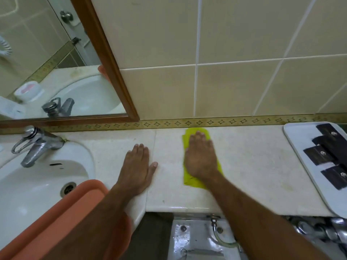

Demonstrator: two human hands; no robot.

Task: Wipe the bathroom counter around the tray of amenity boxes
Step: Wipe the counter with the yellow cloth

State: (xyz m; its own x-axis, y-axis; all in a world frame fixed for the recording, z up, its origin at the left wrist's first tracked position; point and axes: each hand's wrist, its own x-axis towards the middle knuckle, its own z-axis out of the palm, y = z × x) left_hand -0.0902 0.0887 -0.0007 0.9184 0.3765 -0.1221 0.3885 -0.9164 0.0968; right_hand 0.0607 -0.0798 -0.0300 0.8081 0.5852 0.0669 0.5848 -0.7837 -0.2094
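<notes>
A yellow-green cloth (189, 181) lies flat on the pale marble counter (253, 166), near the tiled back wall. My right hand (201, 158) presses palm-down on the cloth, fingers together and pointing at the wall. Left of it, my left hand (138, 167) rests flat on the bare counter and holds nothing. At the far right stands a white tray (300, 147) with several black amenity boxes (319, 155) laid in a row; a stretch of bare counter separates it from the cloth.
A white sink (37, 182) with a chrome tap (35, 145) is at the left. An orange plastic basin (62, 212) rests on the sink's front edge. A wood-framed mirror (56, 62) hangs above. Below the counter edge are a toilet tank (197, 239) and chrome pipes (323, 229).
</notes>
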